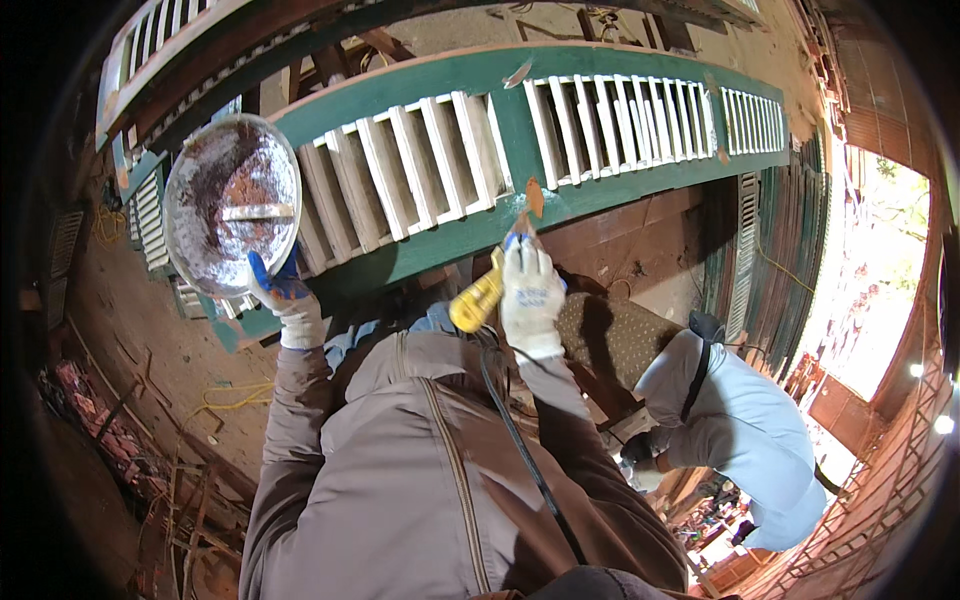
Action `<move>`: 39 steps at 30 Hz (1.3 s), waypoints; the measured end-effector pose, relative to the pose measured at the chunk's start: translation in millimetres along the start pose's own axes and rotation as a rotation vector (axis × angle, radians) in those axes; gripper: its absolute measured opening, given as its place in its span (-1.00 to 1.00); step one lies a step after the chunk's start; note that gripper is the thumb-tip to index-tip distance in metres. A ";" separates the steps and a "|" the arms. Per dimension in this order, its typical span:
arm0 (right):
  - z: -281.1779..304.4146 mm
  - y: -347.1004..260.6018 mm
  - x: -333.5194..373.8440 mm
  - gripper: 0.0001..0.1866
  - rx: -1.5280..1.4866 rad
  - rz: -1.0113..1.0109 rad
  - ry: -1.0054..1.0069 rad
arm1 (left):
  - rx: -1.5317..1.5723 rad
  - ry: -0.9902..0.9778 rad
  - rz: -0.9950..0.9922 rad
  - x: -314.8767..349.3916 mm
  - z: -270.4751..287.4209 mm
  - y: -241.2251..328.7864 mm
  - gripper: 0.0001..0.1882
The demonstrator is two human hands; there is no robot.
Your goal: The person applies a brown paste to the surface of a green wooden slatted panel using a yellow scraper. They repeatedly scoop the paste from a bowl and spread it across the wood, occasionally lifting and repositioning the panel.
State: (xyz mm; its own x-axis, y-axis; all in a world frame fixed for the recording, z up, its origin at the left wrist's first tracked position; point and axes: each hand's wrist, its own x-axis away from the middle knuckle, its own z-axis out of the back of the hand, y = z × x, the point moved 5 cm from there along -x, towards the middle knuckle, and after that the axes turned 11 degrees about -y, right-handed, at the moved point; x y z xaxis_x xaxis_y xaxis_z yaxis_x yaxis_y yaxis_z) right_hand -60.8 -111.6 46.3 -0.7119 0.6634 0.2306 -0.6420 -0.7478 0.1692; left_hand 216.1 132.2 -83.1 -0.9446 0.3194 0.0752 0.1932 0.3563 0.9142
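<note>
My left hand (283, 296), in a white glove with blue fingertips, holds a round metal pan (231, 204) smeared with reddish-brown paste by its lower rim. A small flat blade lies across the pan. My right hand (530, 290), also gloved, grips a putty knife with a yellow handle (476, 302). Its blade (532, 200) carries reddish paste and touches the lower rail of a long green louvered shutter (520, 125) with white slats. The shutter lies across in front of me.
Another person in a light blue top and patterned hat (735, 420) bends down at my right. More green shutters (745, 250) lean at the right. Yellow cord (235, 395) and wood scraps lie on the dirt floor at the left. A black cable hangs down my jacket.
</note>
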 end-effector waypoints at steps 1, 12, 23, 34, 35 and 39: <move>8.4 10.6 3.3 -0.56 -0.162 -0.048 0.049 | 0.085 0.031 0.037 -2.8 2.8 -3.0 -0.53; -16.0 52.7 -38.1 -0.59 -0.157 -0.020 0.111 | -0.156 -0.013 -0.137 10.1 -34.2 24.0 -0.41; 0.3 62.3 -10.6 -0.61 -0.270 -0.037 0.195 | -0.221 -0.072 -0.208 11.0 -17.8 17.7 -0.47; -4.4 30.5 -34.7 -0.53 0.083 -0.258 0.130 | -0.221 -0.088 -0.206 13.4 -20.9 23.4 -0.52; -10.4 33.8 -34.1 -0.53 0.070 -0.264 0.129 | -0.222 -0.093 -0.220 12.6 -22.2 24.4 -0.52; -18.6 35.9 -38.2 -0.60 0.087 -0.206 0.106 | -0.175 -0.119 -0.212 13.0 -13.8 22.0 -0.51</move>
State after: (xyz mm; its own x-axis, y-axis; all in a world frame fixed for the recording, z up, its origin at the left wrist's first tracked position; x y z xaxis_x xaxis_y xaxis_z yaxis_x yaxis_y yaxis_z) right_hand -62.0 -163.3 25.7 -0.5977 0.7976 0.0813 -0.7529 -0.5933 0.2849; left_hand 204.5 132.1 -56.5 -0.9195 0.3580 -0.1624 -0.0633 0.2728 0.9600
